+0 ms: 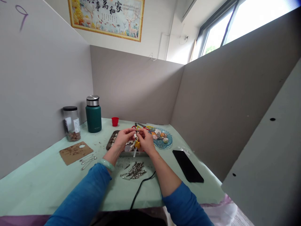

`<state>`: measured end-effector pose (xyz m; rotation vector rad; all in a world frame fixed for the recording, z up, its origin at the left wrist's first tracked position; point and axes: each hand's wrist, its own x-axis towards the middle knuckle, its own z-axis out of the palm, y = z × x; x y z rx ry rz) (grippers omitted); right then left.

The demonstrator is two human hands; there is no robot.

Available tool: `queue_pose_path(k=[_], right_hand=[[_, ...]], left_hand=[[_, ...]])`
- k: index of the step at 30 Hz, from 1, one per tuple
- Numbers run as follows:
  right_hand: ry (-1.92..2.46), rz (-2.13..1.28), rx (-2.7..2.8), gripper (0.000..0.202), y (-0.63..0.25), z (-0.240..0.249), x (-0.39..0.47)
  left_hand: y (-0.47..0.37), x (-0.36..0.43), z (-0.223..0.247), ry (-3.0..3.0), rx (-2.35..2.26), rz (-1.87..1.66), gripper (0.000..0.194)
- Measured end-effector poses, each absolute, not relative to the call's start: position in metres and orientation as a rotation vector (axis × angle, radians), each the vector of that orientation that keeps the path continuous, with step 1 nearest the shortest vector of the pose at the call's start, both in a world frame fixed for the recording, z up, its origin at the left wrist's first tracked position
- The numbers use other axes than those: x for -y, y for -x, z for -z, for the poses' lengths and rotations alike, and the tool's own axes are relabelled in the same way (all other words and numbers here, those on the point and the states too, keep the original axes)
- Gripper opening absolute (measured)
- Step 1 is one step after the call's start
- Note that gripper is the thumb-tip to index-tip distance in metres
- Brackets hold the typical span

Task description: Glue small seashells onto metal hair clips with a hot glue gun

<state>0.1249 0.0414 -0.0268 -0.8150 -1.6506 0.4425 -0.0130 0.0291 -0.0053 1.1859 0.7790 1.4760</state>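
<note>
"Blue sleeves (82, 197) reach in from seven and five o'clock, if the metal tray (134, 154) is our dial's centre. What do the fingers have?"

"Left hand (124, 136) and right hand (146, 141) meet above the tray, fingertips pinched narrow around a small pale piece (135, 135). They cover much of it, so I can't tell its shape."

"What worries you?"

"A slip. With so little to grip, one uneven squeeze could drop it among the shell-like bits (114, 139) in the tray, where it would be hard to pick out."

"And the yellow thing (137, 144) just below the fingers?"

"A lowered knuckle could knock it. Then there's the black cord (141, 186), towards six o'clock: it runs close by the right forearm, so a tug there might drag it through the metal pins (135, 171)."

"Blue plate (170, 142), three o'clock?"

"Less likely trouble, though a wide swing of the right hand could jostle its colourful pieces (160, 135)."
</note>
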Motion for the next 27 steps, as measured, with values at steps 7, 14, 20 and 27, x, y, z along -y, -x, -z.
queue_pose_path(k=[7,14,20,27], right_hand=[[0.785,-0.475,1.653,0.02,-0.1242,0.0255,-0.0398],[0.768,-0.535,1.62,0.022,-0.1242,0.024,-0.0383],[0.753,-0.598,1.597,0.023,-0.1231,0.0236,-0.038],[0.705,-0.664,1.575,0.02,-0.1234,0.0253,-0.0404]], left_hand=[[0.0125,-0.0305,0.0063,-1.149,-0.731,-1.477,0.039],[0.0132,-0.0328,0.0085,-1.113,-0.736,-1.487,0.038],[0.0121,-0.0307,0.0067,-1.164,-0.768,-1.492,0.035],[0.01,-0.0283,0.0029,-1.2,-0.807,-1.547,0.034]])
